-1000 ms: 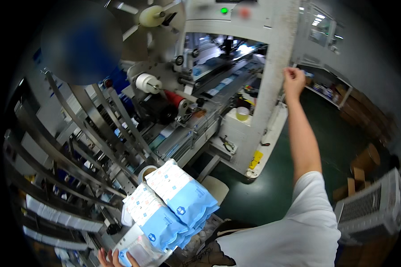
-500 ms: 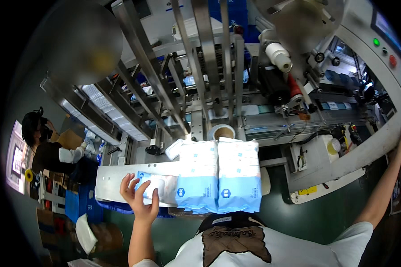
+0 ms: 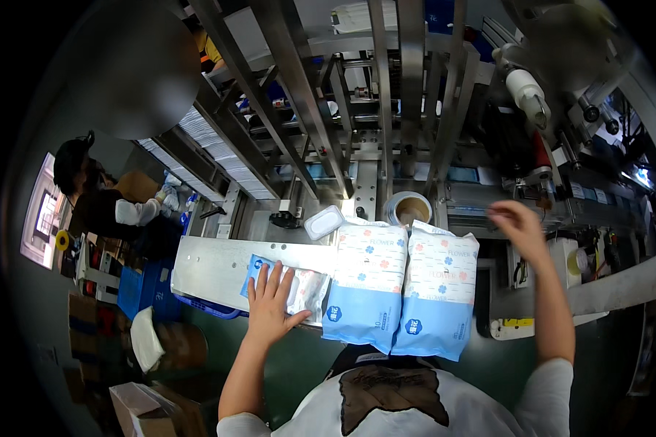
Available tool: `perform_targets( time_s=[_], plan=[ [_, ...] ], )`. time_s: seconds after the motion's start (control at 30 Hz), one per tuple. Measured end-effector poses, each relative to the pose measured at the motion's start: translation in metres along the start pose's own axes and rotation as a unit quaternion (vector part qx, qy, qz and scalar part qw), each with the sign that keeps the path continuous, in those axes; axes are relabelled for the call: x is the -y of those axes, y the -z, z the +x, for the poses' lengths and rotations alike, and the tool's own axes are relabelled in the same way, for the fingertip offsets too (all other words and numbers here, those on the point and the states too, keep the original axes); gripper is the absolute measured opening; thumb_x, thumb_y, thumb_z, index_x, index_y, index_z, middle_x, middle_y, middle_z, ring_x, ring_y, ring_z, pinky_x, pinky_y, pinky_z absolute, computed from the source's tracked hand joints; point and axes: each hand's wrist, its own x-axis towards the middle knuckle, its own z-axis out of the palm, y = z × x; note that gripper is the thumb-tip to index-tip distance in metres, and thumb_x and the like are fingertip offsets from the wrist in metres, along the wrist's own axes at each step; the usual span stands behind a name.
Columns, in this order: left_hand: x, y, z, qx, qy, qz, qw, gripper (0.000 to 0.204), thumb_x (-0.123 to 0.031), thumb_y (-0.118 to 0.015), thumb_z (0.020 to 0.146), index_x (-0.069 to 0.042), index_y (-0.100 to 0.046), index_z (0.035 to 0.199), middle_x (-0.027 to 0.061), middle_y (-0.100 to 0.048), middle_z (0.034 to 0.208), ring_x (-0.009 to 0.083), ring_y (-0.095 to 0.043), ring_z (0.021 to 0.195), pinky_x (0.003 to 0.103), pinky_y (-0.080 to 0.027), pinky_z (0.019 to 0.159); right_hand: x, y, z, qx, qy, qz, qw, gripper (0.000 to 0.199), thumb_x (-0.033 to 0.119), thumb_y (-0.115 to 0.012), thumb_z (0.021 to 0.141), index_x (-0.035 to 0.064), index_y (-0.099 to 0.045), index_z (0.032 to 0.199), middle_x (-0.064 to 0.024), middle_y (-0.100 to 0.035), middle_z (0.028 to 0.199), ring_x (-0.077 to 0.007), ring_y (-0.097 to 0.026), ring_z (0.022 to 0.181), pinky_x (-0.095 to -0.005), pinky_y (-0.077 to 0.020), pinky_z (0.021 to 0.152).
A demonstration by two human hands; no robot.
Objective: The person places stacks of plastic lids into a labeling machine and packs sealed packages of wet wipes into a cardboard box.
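My left hand (image 3: 271, 309) lies with fingers spread over a blue and white wipes pack (image 3: 313, 288) with a white lid, which its fingers partly hide. Just to the right, two taller white and blue wipes packs, the left one (image 3: 364, 288) and the right one (image 3: 437, 291), lie side by side at the metal table's (image 3: 210, 268) front edge. My right hand (image 3: 519, 226) is raised beyond and right of them, near the machine's conveyor. Motion blurs its fingers, and nothing shows in it. A loose white lid (image 3: 324, 223) rests behind the packs.
Tall steel guide bars (image 3: 299, 95) stand across the back, with stacked white sheets (image 3: 229, 156) at left. A tape roll (image 3: 410, 209) sits behind the packs. A pale machine frame (image 3: 627, 284) curves along the right. Another person (image 3: 98, 197) works at far left.
My right hand has left the pale machine frame at far right and come inward toward the packs. My left hand has lowered onto the small wipes pack. The whole view has shifted.
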Motion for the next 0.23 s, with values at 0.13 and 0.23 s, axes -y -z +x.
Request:
perform_targets(
  time_s=[0.13,0.23],
  plan=[
    [-0.001,-0.005,0.000,-0.014,0.041,-0.015,0.999,0.082,-0.051,-0.068,0.072,-0.010,-0.044,0.139,0.0159,-0.035,0.147,0.0398,-0.026,0.138,0.062,-0.017,0.108,-0.015,-0.078,0.073,0.068,0.018,-0.227,0.971,0.033,0.028,-0.068,0.084,0.0004,-0.068,0.102,-0.0179,-0.069,0.088,-0.0267,-0.069,0.085,-0.0358,-0.0543,0.075],
    [0.009,-0.013,-0.008,-0.040,0.045,-0.030,0.998,0.081,-0.048,-0.069,0.072,-0.010,-0.043,0.140,0.0167,-0.032,0.150,0.0425,-0.023,0.139,0.061,-0.014,0.109,-0.007,-0.115,0.098,0.129,-0.038,-0.479,0.867,0.051,0.050,-0.070,0.076,0.0032,-0.071,0.096,-0.0177,-0.070,0.088,-0.0288,-0.069,0.081,-0.0398,-0.0543,0.073]
  ],
)
